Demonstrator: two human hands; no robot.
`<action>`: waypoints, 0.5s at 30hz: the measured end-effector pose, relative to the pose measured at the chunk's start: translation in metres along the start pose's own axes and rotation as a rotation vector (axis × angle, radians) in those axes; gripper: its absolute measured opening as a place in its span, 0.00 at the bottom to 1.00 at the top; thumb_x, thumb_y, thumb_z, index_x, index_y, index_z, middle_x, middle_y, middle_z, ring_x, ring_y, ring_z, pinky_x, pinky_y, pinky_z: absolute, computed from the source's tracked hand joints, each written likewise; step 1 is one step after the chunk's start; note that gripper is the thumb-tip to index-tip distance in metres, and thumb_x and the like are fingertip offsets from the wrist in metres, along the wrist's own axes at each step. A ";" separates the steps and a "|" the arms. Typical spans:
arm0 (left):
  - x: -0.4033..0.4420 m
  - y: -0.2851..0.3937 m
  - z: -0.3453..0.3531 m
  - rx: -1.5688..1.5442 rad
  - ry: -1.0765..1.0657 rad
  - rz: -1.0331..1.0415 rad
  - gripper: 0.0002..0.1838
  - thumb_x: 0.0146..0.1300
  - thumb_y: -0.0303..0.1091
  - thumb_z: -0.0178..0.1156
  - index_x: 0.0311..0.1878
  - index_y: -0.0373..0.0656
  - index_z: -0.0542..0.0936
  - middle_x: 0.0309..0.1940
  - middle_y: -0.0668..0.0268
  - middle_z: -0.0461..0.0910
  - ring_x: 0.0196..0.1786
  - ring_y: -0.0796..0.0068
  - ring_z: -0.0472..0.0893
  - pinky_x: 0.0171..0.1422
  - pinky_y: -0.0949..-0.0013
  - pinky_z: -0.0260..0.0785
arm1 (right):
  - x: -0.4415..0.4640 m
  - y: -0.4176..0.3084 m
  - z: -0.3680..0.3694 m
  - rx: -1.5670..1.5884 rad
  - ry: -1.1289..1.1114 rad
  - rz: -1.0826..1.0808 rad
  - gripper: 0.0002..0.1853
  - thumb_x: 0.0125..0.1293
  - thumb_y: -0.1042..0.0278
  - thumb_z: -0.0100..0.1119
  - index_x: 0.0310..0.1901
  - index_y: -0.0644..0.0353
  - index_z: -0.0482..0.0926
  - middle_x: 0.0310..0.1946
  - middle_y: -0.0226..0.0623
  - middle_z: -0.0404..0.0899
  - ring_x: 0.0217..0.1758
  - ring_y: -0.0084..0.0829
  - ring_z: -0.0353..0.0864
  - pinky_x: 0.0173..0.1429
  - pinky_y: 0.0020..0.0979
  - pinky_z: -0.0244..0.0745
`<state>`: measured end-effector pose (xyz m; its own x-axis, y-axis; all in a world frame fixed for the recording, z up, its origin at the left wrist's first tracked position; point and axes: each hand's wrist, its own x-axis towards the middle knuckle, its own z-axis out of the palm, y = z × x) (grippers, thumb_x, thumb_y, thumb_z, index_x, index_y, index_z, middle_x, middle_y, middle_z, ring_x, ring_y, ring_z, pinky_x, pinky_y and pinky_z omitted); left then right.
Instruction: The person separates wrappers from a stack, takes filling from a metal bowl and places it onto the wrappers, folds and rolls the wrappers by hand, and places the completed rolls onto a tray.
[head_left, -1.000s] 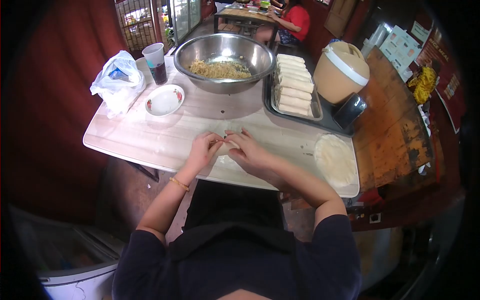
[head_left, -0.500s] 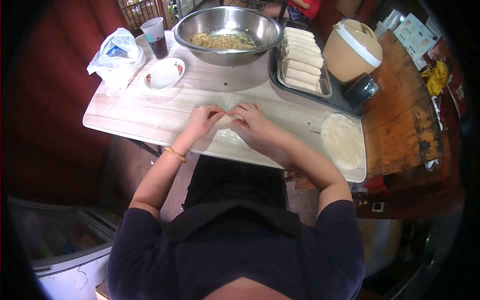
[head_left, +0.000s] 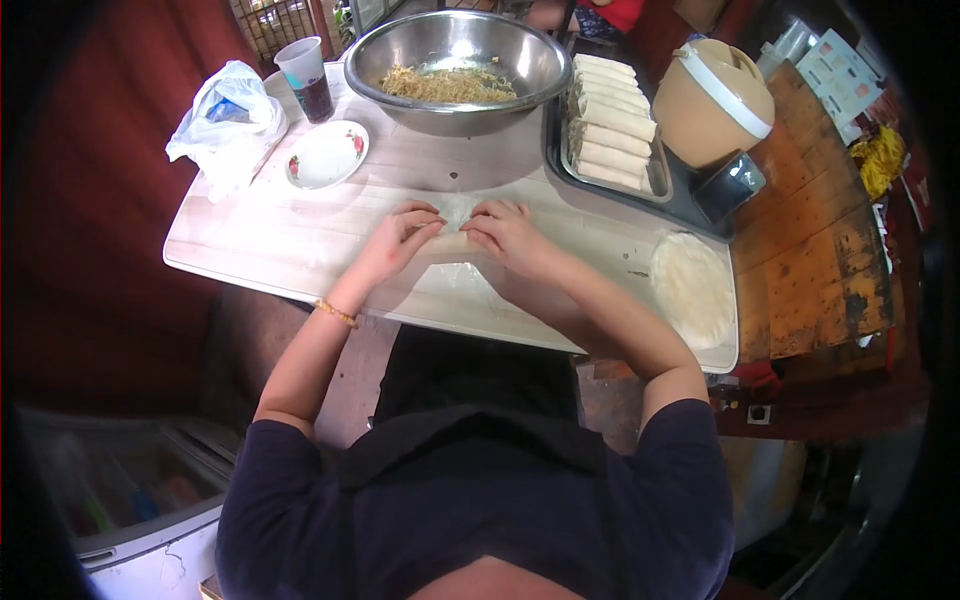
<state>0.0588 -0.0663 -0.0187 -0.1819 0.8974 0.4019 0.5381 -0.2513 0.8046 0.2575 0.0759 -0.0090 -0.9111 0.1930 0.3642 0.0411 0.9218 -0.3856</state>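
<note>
- On our left, the cup (head_left: 306, 80) carries print we cannot read.
- Our left hand (head_left: 393, 243) curls by the left end of the pale roll (head_left: 450, 244) on the bench (head_left: 235, 238).
- Our fingertips have just parted, baring more roll; its shaping looks well along.
- Our right hand (head_left: 512, 243) curls by its right end; we cannot tell whether either pinches.
- Far right, the papers' (head_left: 838, 78) writing is illegible.

Two hands (head_left: 400, 243), one metal bowl (head_left: 455, 118), one dish (head_left: 325, 160)

Silver mixing bowl (head_left: 450, 120) on pale, wood-grained tabletop (head_left: 390, 180).
Inside the bowl, golden-brown filling (head_left: 450, 86); left of it, a white saucer (head_left: 322, 160) with red flowers; right, cream spring rolls (head_left: 612, 122) and a tan, white-banded jug (head_left: 698, 122); in front, a cream roll (head_left: 447, 247).
</note>
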 end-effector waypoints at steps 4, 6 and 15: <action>-0.006 0.025 -0.017 0.199 -0.117 -0.037 0.17 0.61 0.36 0.66 0.53 0.43 0.82 0.46 0.63 0.82 0.38 0.68 0.80 0.51 0.66 0.69 | 0.015 0.014 0.002 -0.026 0.032 0.009 0.12 0.68 0.63 0.55 0.50 0.53 0.78 0.48 0.35 0.76 0.57 0.37 0.71 0.64 0.47 0.57; -0.010 0.027 -0.020 0.283 -0.190 -0.077 0.20 0.60 0.35 0.66 0.56 0.45 0.80 0.46 0.63 0.82 0.38 0.67 0.81 0.55 0.65 0.67 | 0.018 0.014 0.004 -0.309 0.259 -0.118 0.14 0.64 0.64 0.57 0.50 0.57 0.77 0.50 0.38 0.75 0.58 0.38 0.71 0.66 0.50 0.57; 0.000 0.020 -0.025 0.165 -0.144 -0.067 0.29 0.58 0.32 0.68 0.64 0.40 0.73 0.52 0.58 0.83 0.42 0.63 0.79 0.58 0.62 0.68 | 0.008 0.016 -0.036 -0.623 0.224 -0.094 0.19 0.57 0.66 0.55 0.51 0.61 0.76 0.54 0.45 0.75 0.59 0.44 0.72 0.66 0.53 0.62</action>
<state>0.0487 -0.0805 0.0087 -0.1085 0.9555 0.2742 0.6583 -0.1376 0.7401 0.2654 0.1043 0.0180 -0.8178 0.1051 0.5658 0.2557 0.9471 0.1937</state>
